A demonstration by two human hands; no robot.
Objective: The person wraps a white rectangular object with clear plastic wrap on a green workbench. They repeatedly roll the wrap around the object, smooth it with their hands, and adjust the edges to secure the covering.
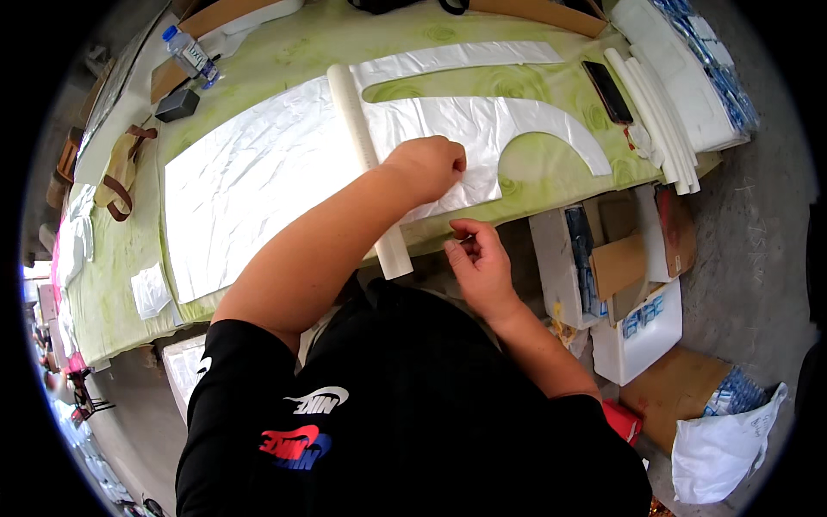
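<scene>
A shiny white plastic bag [250, 172] lies flat and creased on the table, its two long handle strips pointing right. Across it rests a pale, stick-like roll or tube [349, 112], whose lower end juts past the table's near edge. My left hand [428, 169] is on the bag just right of the tube, fingers curled closed. What its fingertips hold, if anything, is hidden. Off the near edge, my right hand [482, 265] hovers below the bag's lower corner. Its fingers are loosely bent, with a gap between thumb and forefinger and nothing visible in it.
A green patterned cloth [551, 164] covers the table. At the right lie a phone [606, 91] and several white tubes [659, 121]. A bottle [191, 57] and a dark box [177, 105] stand far left. Boxes [637, 332] and a white bag [724, 452] sit on the floor.
</scene>
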